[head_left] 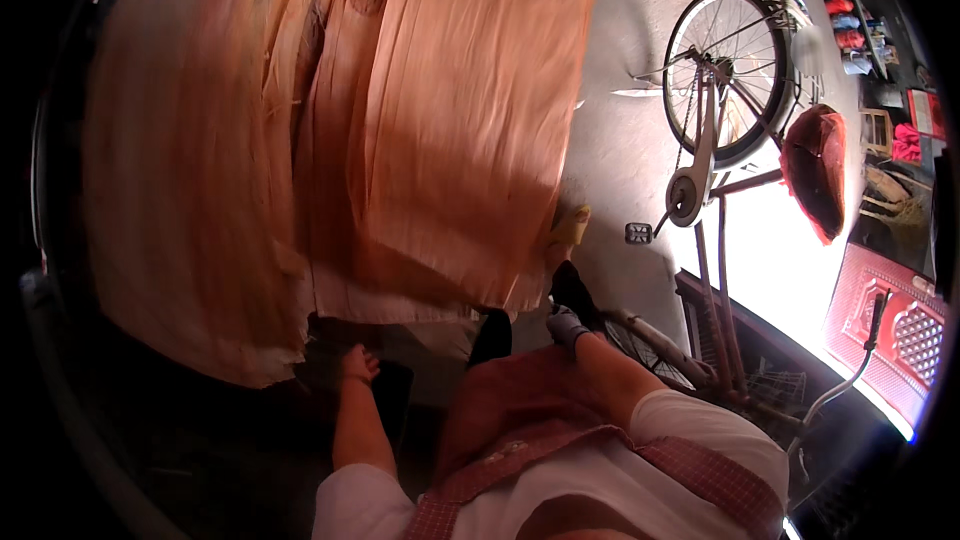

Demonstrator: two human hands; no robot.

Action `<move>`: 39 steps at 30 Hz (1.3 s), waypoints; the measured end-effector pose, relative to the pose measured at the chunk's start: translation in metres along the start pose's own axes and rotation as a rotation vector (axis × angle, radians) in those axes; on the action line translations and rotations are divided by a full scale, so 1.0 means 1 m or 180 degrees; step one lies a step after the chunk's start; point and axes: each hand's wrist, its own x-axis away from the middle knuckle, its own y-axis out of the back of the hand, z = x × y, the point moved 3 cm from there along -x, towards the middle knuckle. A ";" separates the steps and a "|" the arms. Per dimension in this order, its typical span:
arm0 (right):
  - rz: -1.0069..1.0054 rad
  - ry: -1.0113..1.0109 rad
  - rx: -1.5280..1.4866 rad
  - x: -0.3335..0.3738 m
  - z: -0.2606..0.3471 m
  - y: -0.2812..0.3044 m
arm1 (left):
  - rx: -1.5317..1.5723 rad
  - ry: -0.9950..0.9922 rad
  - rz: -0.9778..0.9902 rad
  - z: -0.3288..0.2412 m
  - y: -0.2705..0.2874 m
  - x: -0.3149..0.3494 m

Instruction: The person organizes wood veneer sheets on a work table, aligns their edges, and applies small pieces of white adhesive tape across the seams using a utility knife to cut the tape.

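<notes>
Large thin wood veneer sheets [470,120] lie in overlapping layers in front of me, their near edges ragged. A split runs between the left veneer sheet [180,160] and the right ones, with torn strips [295,30] along it. My left hand [360,364], bare, is just below the near edge of the sheets, its fingers loosely bent and apart with nothing visible in them. Beside my apron, near the right sheets' lower corner, is my right hand [566,325] in a dark grey glove. Its fingers are too dim to make out.
A bicycle [705,140] with a red-covered saddle [815,170] stands at the right on the grey floor [625,160]. Its handlebar [850,385] reaches toward my right side. A yellow object [571,225] sits by the sheets' right corner. Farther right are a red patterned panel [870,290] and cluttered shelves.
</notes>
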 end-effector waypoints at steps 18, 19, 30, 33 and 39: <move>-0.0970 0.2348 0.0061 0.030 0.142 0.347 | -0.2514 -0.1270 0.1334 -0.151 -0.212 0.314; -0.1009 0.2267 0.0089 0.035 0.143 0.381 | -0.2510 -0.1378 0.1305 -0.170 -0.233 0.327; -0.0962 0.1816 -0.0535 0.014 0.211 0.671 | -0.3866 -0.1781 0.1036 -0.367 -0.339 0.420; -0.1267 0.1980 -0.0603 -0.031 0.223 0.740 | -0.4140 -0.1777 0.1219 -0.433 -0.385 0.428; -0.1404 0.2044 0.1157 -0.066 0.253 0.903 | -0.4142 -0.2220 0.1340 -0.611 -0.511 0.437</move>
